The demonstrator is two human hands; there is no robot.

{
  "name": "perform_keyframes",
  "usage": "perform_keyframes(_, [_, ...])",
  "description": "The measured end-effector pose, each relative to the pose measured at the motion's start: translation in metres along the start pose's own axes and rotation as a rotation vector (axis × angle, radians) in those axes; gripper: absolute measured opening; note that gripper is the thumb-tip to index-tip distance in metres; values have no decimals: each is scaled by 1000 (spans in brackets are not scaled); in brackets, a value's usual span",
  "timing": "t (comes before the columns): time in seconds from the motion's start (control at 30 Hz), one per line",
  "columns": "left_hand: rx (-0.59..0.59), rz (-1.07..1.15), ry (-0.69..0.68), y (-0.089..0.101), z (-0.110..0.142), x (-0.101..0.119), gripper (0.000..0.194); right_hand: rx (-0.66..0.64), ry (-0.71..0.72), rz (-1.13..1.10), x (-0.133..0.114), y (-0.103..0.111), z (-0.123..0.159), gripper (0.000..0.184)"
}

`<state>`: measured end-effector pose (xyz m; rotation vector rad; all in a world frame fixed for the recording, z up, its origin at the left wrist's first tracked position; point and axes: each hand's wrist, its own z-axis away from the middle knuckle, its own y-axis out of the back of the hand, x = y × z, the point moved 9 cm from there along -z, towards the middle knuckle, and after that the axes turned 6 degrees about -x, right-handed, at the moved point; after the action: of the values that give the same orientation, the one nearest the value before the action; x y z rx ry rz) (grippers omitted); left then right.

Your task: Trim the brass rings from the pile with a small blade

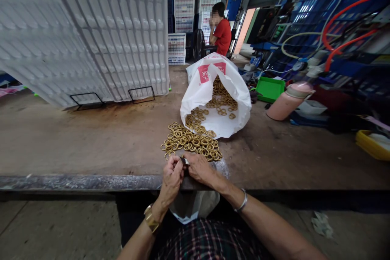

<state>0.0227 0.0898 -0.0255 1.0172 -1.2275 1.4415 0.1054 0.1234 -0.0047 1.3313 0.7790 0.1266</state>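
Both hands meet at the front edge of the table, just before a pile of brass-coloured rings (195,142). My left hand (172,175) is closed, thumb and fingers pinched together. Touching it from the right, my right hand (199,167) has its fingers curled inward. Between the fingertips shows a small dark and whitish piece (184,161), too small to name. Behind the pile a white plastic sack (237,89) with red print lies on its side, its mouth facing me. More rings spill out of it. A pale bag (196,203) hangs below the table edge under my hands.
White ribbed plastic trays (128,28) lean upright on black wire stands (141,93) at the left. To the right are a green tray (270,89), a pink bottle (286,101) and a yellow container (373,146). A person in red (224,34) sits beyond the table (76,142).
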Motion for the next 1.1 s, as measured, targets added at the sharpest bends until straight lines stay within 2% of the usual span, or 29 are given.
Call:
perform_keyframes(0.1, [-1,-30,-43,-2,7,6,34,-40,-56,43,6,0,-3,22])
perform_keyframes(0.2, [-67,-5,-50,-8,12,8,30,-34,-101,14,12,3,-8,21])
perform_keyframes(0.27, [-94,69,-36,-9,13,7,28,18,-117,-128,14,8,-11,16])
perform_keyframes(0.33, [-107,165,-28,-9,12,6,26,53,-123,-377,15,11,-11,17])
perform_keyframes(0.47, [-128,285,-20,-9,11,8,25,-83,-64,-788,1,0,-9,23])
perform_keyframes(0.53, [-127,298,-9,-9,11,9,27,-136,-59,-881,-5,-5,-6,26])
perform_keyframes(0.6, [-115,307,12,-8,12,8,30,-135,-71,-937,-5,-9,-5,25])
perform_keyframes(0.7, [-53,340,55,-2,12,3,34,-38,-74,-942,-2,-4,-7,17])
perform_keyframes(0.83, [41,371,98,6,11,-3,39,137,-43,-792,1,17,-8,12])
perform_keyframes(0.97, [27,373,107,3,11,-2,40,181,31,-643,-9,31,-5,16])
perform_keyframes(1.1, [7,334,82,0,11,1,38,195,46,-613,-12,33,-4,15])
